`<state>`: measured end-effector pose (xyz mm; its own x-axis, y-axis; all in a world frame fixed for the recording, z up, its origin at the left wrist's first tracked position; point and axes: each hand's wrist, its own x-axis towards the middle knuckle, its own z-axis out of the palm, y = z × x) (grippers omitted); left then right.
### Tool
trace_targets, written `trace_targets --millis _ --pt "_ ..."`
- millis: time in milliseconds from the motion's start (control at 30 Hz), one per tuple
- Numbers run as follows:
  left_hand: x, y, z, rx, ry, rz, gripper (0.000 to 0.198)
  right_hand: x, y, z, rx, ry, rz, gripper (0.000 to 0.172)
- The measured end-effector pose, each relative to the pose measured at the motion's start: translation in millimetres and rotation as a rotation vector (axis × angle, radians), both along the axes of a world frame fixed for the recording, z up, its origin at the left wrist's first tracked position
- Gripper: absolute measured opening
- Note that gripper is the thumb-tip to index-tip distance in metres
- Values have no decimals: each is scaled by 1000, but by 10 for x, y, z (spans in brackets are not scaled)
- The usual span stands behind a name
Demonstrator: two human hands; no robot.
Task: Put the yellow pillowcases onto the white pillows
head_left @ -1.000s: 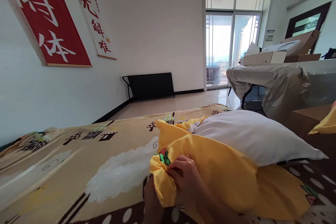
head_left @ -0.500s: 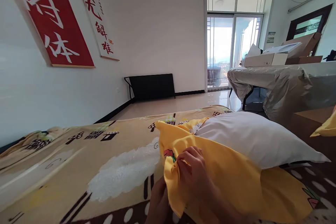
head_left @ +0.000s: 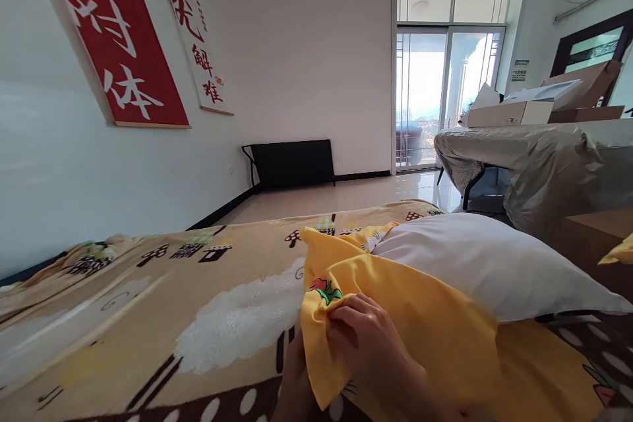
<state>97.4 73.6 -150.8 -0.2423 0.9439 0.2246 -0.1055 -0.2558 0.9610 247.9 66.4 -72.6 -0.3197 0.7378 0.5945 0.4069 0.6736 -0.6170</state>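
Right hand (head_left: 368,343) sits at about 6 o'clock in the view, fingers curled and pinching the bunched edge of the yellow pillowcase (head_left: 425,323), right next to a little red and green print on the fabric. Left hand (head_left: 295,386) is mostly hidden under that same cloth edge, just a bit of it peeking out below at the bottom, so whether it's clamped on the fabric or loose is impossible to tell. The pillowcase is draped over the near end of a white pillow (head_left: 489,264), which sticks out bare toward 3 o'clock. Both lie on a bed covered by a tan blanket (head_left: 163,303) with cartoon houses and a fluffy white sheep patch just to the left of the hands. Up at 10 o'clock a red banner (head_left: 116,39) with white characters hangs on the wall, with a white scroll (head_left: 195,33) beside it. A black folded frame (head_left: 291,163) leans on the far wall at 12 o'clock, next to a glass sliding door (head_left: 445,95). At 2 o'clock a counter wrapped in grey plastic sheet (head_left: 534,158) carries cardboard boxes (head_left: 539,105).
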Motion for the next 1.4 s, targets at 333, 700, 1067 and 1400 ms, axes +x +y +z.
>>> trace_targets --millis 333,700,1067,1400 --pt "29 -52 228 129 295 -58 27 76 117 10 -204 114 54 9" --pt "52 -102 295 14 151 -18 39 172 266 -21 -387 232 262 12" --pt "-89 51 118 34 124 -41 43 217 231 14 -238 145 124 13" --pt "-37 -18 216 38 168 -121 34 -4 276 -191 -220 115 69 7"
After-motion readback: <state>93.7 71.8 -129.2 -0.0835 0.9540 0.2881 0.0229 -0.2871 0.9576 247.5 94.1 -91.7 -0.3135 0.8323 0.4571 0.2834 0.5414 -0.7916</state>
